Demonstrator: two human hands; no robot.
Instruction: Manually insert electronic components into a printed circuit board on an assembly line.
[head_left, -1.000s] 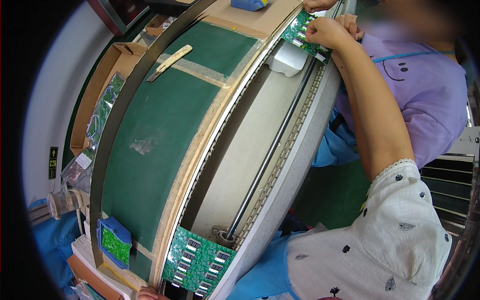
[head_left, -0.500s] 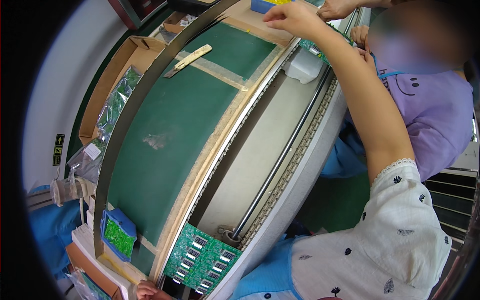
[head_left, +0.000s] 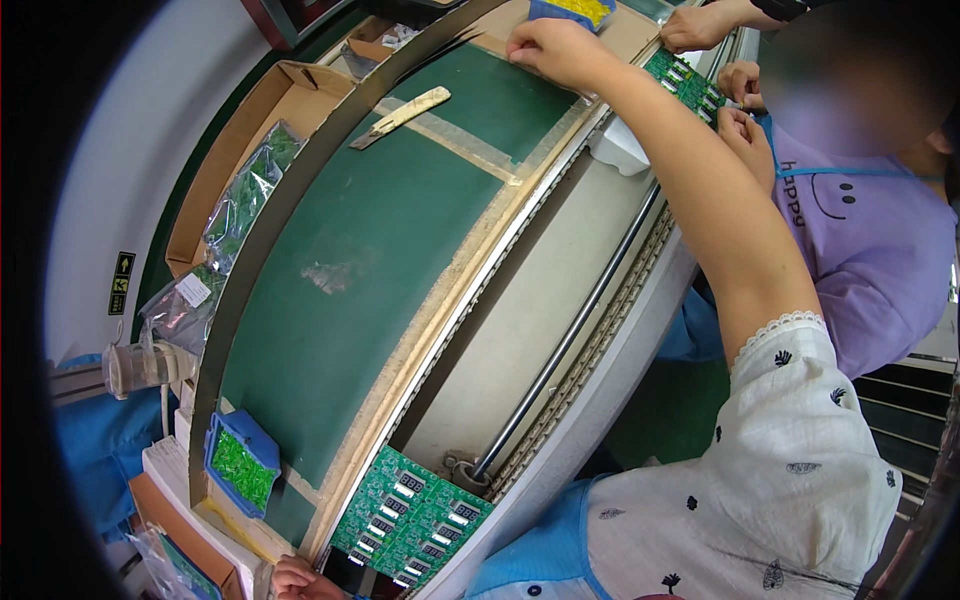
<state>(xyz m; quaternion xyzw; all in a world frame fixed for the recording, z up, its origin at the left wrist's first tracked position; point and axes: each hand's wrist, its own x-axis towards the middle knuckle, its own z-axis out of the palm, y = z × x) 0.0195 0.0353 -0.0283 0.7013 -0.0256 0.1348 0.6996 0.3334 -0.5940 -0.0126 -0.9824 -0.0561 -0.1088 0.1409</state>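
My right arm stretches far across the line, and my right hand (head_left: 560, 52) hovers over the far end of the green work mat (head_left: 390, 220). Its fingers are bent and drawn together, and whatever lies between them is hidden. Just beyond it stands a blue bin of small yellow parts (head_left: 578, 10). Low at the left, my left hand (head_left: 300, 578) is partly cut off by the lower edge, its fingers curled by the wooden rail. Beside it a green circuit board (head_left: 410, 520) with several small digit displays lies across the conveyor rails.
A co-worker in purple (head_left: 850, 240) and another person's hand (head_left: 700, 25) are at a second circuit board (head_left: 685, 85). On the mat lies a utility knife (head_left: 405, 115). A blue bin of green parts (head_left: 240, 465) stands near left. Bagged boards (head_left: 250, 190) fill a cardboard box.
The whole view has shifted, bringing more of the far end into sight. My right hand has moved back from the yellow parts' bin, and its fingers have drawn closer together.
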